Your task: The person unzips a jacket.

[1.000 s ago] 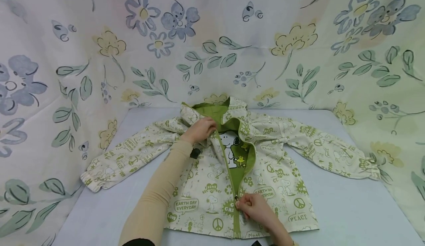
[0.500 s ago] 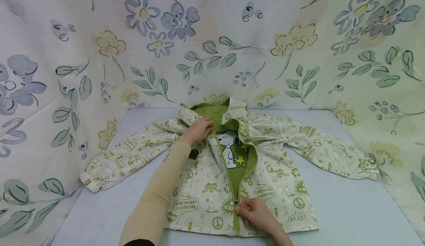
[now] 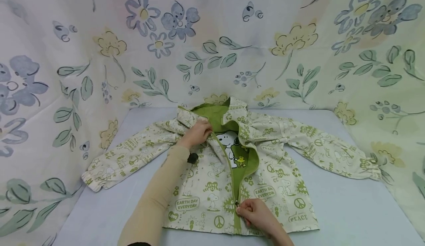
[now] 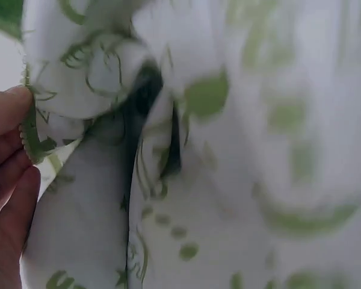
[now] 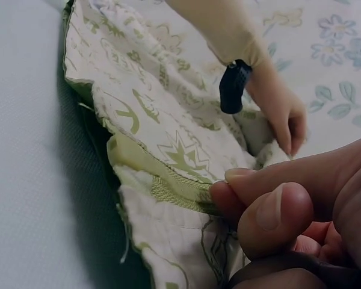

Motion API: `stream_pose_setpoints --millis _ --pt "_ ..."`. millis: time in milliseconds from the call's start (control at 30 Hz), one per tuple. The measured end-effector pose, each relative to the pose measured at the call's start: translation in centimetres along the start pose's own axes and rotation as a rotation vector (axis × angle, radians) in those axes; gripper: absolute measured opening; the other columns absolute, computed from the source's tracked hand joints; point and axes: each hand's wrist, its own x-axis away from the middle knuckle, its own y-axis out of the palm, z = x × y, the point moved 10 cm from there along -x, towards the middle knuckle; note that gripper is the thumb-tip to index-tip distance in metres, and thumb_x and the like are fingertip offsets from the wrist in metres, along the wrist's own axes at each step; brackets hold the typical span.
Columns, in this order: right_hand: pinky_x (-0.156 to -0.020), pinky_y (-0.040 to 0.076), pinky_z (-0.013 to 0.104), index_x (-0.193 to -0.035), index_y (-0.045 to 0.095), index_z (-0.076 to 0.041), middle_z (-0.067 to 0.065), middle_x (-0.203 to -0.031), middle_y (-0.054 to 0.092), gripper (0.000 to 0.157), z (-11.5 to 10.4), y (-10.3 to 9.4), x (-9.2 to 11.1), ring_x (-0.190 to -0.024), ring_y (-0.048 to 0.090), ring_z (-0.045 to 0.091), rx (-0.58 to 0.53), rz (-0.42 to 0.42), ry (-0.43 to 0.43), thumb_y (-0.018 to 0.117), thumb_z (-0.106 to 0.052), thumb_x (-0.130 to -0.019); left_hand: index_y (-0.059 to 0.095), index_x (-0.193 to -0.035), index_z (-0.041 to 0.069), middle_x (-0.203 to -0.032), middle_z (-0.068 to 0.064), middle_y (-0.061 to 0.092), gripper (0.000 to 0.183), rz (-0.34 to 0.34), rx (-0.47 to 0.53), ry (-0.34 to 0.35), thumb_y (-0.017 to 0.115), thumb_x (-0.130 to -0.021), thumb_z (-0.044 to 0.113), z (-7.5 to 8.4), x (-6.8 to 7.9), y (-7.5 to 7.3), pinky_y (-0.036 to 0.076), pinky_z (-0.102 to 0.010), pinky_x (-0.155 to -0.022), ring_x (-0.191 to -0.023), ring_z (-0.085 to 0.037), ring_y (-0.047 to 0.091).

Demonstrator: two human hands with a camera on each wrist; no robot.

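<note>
A child's cream jacket [image 3: 212,194] with green print and a green lining lies spread on the table, its zipper undone from the chest up. My left hand [image 3: 198,132] pinches the left front's zipper edge near the collar. In the left wrist view, the thumb and fingers [image 4: 12,108] grip the green toothed edge [image 4: 30,135]. Low on the front, my right hand [image 3: 254,212] pinches at the zipper slider [image 3: 237,204]. The right wrist view shows its fingertips [image 5: 228,189] at the green zipper tape [image 5: 174,189]; the pull is hidden behind them. Inside the opening a white cartoon dog [image 3: 229,146] shows on green.
Both jacket sleeves [image 3: 129,153] stretch out to the sides over the pale table [image 3: 352,209]. A floral curtain [image 3: 252,54] closes in the back and sides. A black wrist device [image 5: 234,87] sits on the left wrist.
My left hand has moved slightly left and down, drawing the left zipper edge and collar outward. My right hand and the slider have slid down a little, then stayed nearly still.
</note>
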Motion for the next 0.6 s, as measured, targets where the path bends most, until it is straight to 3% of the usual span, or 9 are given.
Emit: stream_pose_setpoints --millis 167,267,367,433,600 --pt "-0.035 0.025 0.017 -0.077 0.064 -0.001 -0.002 -0.048 0.046 0.022 -0.1 0.1 0.0 -0.039 0.039 0.007 0.005 -0.009 -0.008 0.063 -0.019 -0.089 0.057 -0.122 0.0 -0.123 -0.012 0.054 0.033 0.071 -0.057 0.123 0.059 -0.09 0.009 2.7 0.8 0.3 0.029 -0.042 -0.106 -0.118 -0.024 0.046" --pt "-0.036 0.025 0.017 -0.077 0.063 -0.001 -0.003 -0.048 0.046 0.023 -0.1 0.1 0.0 -0.039 0.039 0.006 0.013 -0.012 -0.013 0.062 -0.019 -0.089 0.06 -0.117 0.0 -0.12 -0.011 0.056 0.029 0.086 -0.026 0.25 0.061 -0.089 0.007 5.8 1.6 0.7 0.032 -0.037 -0.104 -0.114 -0.022 0.049" --pt "-0.036 0.025 0.017 -0.077 0.063 -0.001 -0.003 -0.048 0.046 0.023 -0.1 0.1 0.0 -0.039 0.039 0.006 0.016 -0.01 -0.014 0.062 -0.019 -0.089 0.066 -0.103 0.004 -0.107 -0.005 0.06 0.016 -0.013 0.041 0.365 0.057 -0.09 0.005 9.3 2.6 2.3 0.04 -0.022 -0.094 -0.103 -0.016 0.053" --pt "-0.036 0.026 0.017 -0.076 0.063 0.0 -0.003 -0.048 0.046 0.023 -0.1 0.1 0.0 -0.039 0.039 0.006 0.015 -0.007 -0.009 0.062 -0.019 -0.089 0.068 -0.098 0.006 -0.102 -0.001 0.061 0.015 -0.104 0.066 0.423 0.054 -0.092 0.006 11.4 3.5 3.6 0.04 -0.018 -0.091 -0.099 -0.012 0.054" --pt "-0.036 0.024 0.017 -0.076 0.062 0.0 -0.001 -0.048 0.046 0.023 0.0 0.1 -0.1 -0.039 0.037 0.007 -0.013 0.0 0.015 0.063 -0.019 -0.089 0.069 -0.093 0.012 -0.096 0.005 0.06 0.021 -0.3 0.102 0.494 0.049 -0.094 0.007 14.9 5.5 6.6 0.039 -0.014 -0.088 -0.093 -0.005 0.053"
